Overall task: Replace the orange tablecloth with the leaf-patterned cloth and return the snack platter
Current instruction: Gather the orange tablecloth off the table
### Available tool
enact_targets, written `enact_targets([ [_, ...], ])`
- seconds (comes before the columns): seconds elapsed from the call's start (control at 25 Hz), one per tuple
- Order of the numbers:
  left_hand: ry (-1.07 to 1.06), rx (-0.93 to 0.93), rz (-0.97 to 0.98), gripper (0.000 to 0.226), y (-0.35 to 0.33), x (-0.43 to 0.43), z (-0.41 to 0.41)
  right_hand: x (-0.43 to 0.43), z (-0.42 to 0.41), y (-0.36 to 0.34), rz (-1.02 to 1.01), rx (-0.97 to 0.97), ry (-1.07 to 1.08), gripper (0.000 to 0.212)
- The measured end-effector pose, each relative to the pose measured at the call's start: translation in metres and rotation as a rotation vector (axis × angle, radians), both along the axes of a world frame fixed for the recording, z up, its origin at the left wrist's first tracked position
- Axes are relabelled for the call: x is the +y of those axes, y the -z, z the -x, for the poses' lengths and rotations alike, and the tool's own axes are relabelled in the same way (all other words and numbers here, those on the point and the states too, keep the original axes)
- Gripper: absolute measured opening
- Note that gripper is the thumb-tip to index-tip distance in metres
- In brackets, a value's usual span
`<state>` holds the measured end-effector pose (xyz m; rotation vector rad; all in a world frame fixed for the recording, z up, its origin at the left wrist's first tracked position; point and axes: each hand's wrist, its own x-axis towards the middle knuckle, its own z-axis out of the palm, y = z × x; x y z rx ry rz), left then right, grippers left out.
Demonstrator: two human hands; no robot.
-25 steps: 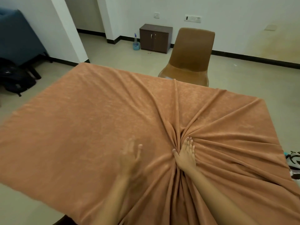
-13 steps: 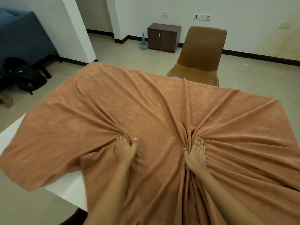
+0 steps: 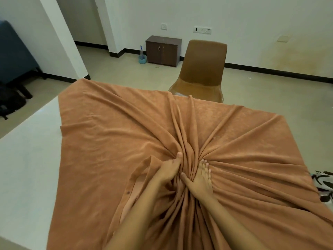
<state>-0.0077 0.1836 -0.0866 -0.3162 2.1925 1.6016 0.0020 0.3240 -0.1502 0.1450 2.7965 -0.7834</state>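
Observation:
The orange tablecloth (image 3: pixel 111 141) lies bunched on the white table (image 3: pixel 27 168), its folds drawn to a point near the middle. My left hand (image 3: pixel 168 169) presses into the gathered folds, fingers dug into the cloth. My right hand (image 3: pixel 201 177) lies flat, fingers spread, against the same bunch from the right; the two hands almost touch. The table's left part is bare. A bit of the leaf-patterned cloth (image 3: pixel 324 184) shows at the right edge. No snack platter is in view.
A brown chair (image 3: pixel 203 69) stands at the table's far side. Behind it sit a small dark cabinet (image 3: pixel 163 50) and a spray bottle (image 3: pixel 142 55) by the wall. A dark bag (image 3: pixel 10 103) and a blue sofa (image 3: pixel 12 53) are at the left.
My left hand has swept right, dragging the cloth's left half toward my right hand. The table's left side is now uncovered and the folds are tighter.

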Motion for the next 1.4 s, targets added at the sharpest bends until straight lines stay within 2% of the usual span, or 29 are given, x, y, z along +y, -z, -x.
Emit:
enact_targets([
  [0.08, -0.28, 0.357, 0.338, 0.063, -0.007, -0.042, 0.012, -0.002, 0.002, 0.0, -0.06, 0.0, -0.007, 0.107],
  [0.12, -0.446, 0.458, 0.467, 0.061, -0.006, -0.071, 0.02, -0.003, 0.003, 0.0, -0.069, 0.0, -0.004, 0.101],
  [0.16, -0.559, 0.472, 0.573, 0.065, 0.0, -0.101, 0.028, -0.003, 0.003, -0.001, -0.068, 0.001, -0.004, 0.097],
  [0.24, -0.595, 0.246, 0.668, 0.095, 0.018, -0.156, 0.037, -0.002, 0.002, -0.001, -0.047, 0.012, -0.005, 0.091],
  [0.32, -0.53, -0.006, 0.579, 0.116, 0.036, -0.18, 0.037, 0.0, 0.003, 0.0, -0.036, 0.028, -0.016, 0.087],
  [0.36, -0.483, -0.047, 0.553, 0.122, 0.044, -0.179, 0.037, 0.0, 0.003, 0.002, -0.036, 0.038, -0.024, 0.086],
  [0.48, -0.344, 0.05, 0.48, 0.124, 0.05, -0.138, 0.055, -0.001, 0.007, 0.004, -0.03, 0.057, -0.045, 0.084],
  [0.6, -0.159, 0.032, 0.385, 0.131, 0.038, -0.082, 0.083, -0.001, 0.012, 0.002, -0.041, 0.056, -0.1, 0.083],
  [0.72, 0.127, 0.024, 0.352, 0.123, 0.037, -0.017, 0.099, -0.006, 0.016, 0.004, -0.03, 0.045, -0.179, 0.083],
  [0.84, 0.397, 0.172, 0.413, 0.111, 0.049, 0.03, 0.1, -0.014, 0.02, 0.009, -0.004, 0.044, -0.3, 0.09],
  [0.96, 0.351, 0.326, 0.521, 0.083, 0.066, 0.029, 0.106, 0.016, 0.032, 0.001, 0.092, -0.069, -0.512, 0.092],
  [1.0, 0.315, 0.358, 0.572, 0.08, 0.069, 0.026, 0.105, 0.038, 0.04, -0.011, 0.168, -0.109, -0.565, 0.086],
  [1.04, 0.28, 0.382, 0.608, 0.079, 0.073, 0.022, 0.104, 0.062, 0.048, -0.022, 0.252, -0.089, -0.574, 0.071],
  [1.08, 0.244, 0.4, 0.628, 0.079, 0.075, 0.02, 0.101, 0.089, 0.057, -0.032, 0.311, 0.037, -0.471, 0.052],
  [1.12, 0.214, 0.419, 0.637, 0.078, 0.077, 0.019, 0.098, 0.12, 0.07, -0.037, 0.328, 0.232, -0.256, 0.043],
  [1.16, 0.194, 0.444, 0.638, 0.077, 0.078, 0.02, 0.096, 0.153, 0.081, -0.038, 0.298, 0.42, 0.034, 0.051],
  [1.2, 0.182, 0.466, 0.635, 0.076, 0.079, 0.021, 0.095, 0.186, 0.091, -0.037, 0.216, 0.501, 0.333, 0.073],
  [1.24, 0.172, 0.484, 0.625, 0.074, 0.08, 0.023, 0.094, 0.216, 0.095, -0.032, 0.128, 0.466, 0.594, 0.095],
  [1.28, 0.157, 0.503, 0.621, 0.072, 0.082, 0.024, 0.093, 0.241, 0.098, -0.024, 0.067, 0.353, 0.797, 0.112],
  [1.32, 0.142, 0.52, 0.621, 0.07, 0.084, 0.025, 0.092, 0.258, 0.1, -0.018, 0.035, 0.21, 0.91, 0.123],
  [1.4, 0.112, 0.563, 0.635, 0.067, 0.086, 0.027, 0.091, 0.261, 0.11, -0.011, 0.041, 0.029, 0.86, 0.131],
])
